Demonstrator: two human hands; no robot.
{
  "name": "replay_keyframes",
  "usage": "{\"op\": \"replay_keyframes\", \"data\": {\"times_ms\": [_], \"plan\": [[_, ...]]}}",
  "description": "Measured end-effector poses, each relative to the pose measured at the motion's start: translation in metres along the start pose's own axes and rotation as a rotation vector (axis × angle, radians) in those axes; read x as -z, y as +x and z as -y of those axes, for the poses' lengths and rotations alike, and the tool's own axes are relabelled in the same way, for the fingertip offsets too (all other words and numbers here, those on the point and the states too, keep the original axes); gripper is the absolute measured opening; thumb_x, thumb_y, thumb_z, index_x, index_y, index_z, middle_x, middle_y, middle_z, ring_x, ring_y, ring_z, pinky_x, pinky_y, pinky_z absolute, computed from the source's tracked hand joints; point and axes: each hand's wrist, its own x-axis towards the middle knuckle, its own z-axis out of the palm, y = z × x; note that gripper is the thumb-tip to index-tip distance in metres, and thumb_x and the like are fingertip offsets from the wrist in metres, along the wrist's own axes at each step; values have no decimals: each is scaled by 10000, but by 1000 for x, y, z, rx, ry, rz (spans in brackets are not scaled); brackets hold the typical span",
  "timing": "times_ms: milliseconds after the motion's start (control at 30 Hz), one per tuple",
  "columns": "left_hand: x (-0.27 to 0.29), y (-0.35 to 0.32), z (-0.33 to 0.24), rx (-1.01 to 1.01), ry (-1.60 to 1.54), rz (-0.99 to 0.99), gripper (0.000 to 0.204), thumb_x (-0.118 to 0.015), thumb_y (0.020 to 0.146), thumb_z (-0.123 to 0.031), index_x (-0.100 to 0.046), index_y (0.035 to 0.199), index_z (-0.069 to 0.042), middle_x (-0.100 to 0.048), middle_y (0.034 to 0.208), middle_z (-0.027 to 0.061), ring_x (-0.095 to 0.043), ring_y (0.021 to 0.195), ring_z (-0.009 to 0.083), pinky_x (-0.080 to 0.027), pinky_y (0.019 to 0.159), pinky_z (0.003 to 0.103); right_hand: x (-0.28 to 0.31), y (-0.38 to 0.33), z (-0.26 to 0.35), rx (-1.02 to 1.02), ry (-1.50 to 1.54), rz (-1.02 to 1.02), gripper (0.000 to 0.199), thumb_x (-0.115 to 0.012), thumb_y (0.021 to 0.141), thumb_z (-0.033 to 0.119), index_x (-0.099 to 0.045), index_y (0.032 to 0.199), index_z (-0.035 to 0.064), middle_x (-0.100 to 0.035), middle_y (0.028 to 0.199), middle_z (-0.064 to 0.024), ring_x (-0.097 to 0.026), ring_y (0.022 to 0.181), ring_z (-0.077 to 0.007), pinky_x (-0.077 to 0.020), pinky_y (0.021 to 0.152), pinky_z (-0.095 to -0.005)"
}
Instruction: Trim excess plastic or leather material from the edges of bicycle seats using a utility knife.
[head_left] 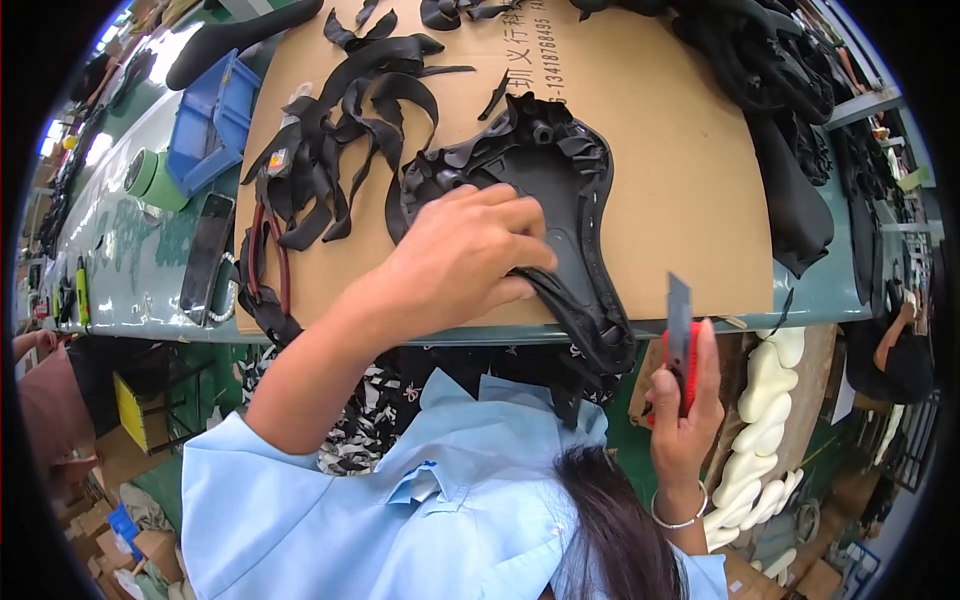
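A black saddle (535,170) lies upside down on a brown cardboard sheet (690,190), its hollow underside facing up. Black cover material is folded and bunched over its rim, and the narrow nose points toward me past the table edge. My left hand (475,250) is closed on the cover material along the saddle's near left edge; its fingertips partly hide what they pinch. Off to the right, apart from the saddle, my right hand (688,420) grips a red-handled utility knife (680,340) with the blade out and pointing up.
Black offcut strips (365,120) lie left of the saddle, beside red-handled pliers (268,255). Further left are a phone (206,255), a blue bin (212,125) and a green roll (155,178). Black covers (790,190) pile at right; cream foam pieces (765,420) stack below. Another person (55,400) is at far left.
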Motion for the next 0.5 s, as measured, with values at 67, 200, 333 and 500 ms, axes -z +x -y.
{"op": "replay_keyframes", "data": {"times_ms": [67,200,333,500], "plan": [[-6,1,10,8,-91,30,209,-729,742,-198,-715,882,-44,-617,826,48,-593,796,239,-476,701,361,-4,7,3,282,-113,69,531,-667,856,41,-518,1365,83,-662,928,-119,-530,573,-155,-464,539,-267],[-8,7,8,60,-113,-18,150,-687,777,-151,-690,842,-16,-620,772,89,-608,731,272,-485,646,362,-2,16,18,272,-281,304,559,-704,760,13,-622,1284,189,-509,683,-49,-500,556,-167,-427,502,-298],[-9,10,10,83,-101,-18,128,-670,786,-131,-666,798,-4,-625,763,95,-608,730,282,-481,643,368,-12,40,21,474,-522,368,595,-663,762,26,-593,1319,223,-380,616,-42,-445,501,-182,-391,463,-324],[-12,6,11,109,-104,-23,121,-667,787,-120,-670,809,-2,-624,762,101,-608,725,282,-478,636,373,2,49,37,451,-639,532,625,-663,755,23,-573,1336,238,-417,636,-48,-486,533,-192,-408,492,-339]]}}
